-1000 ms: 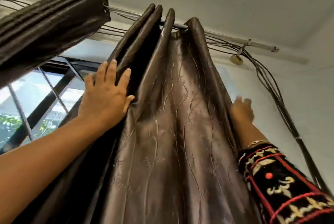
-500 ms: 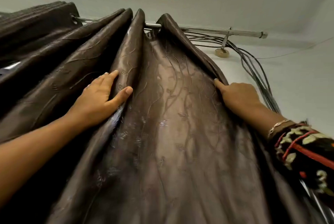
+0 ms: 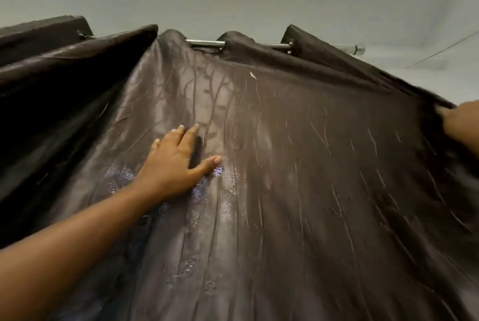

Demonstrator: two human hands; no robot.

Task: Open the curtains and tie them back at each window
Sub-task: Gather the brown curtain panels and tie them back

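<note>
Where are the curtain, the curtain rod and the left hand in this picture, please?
curtain (image 3: 298,165): head view, smooth middle of the cloth.
curtain rod (image 3: 204,44): head view, bare metal between two folds.
left hand (image 3: 176,162): head view, back of the hand.

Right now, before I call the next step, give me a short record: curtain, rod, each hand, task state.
curtain: dark brown, embossed, spread wide across the view, hung by eyelets
curtain rod: metal, bare stretches showing between the top folds
left hand: flat on the curtain's face, fingers straight
right hand: at the curtain's right edge, cut off by the frame; grip unclear
task state: curtain not yet gathered or tied
</note>
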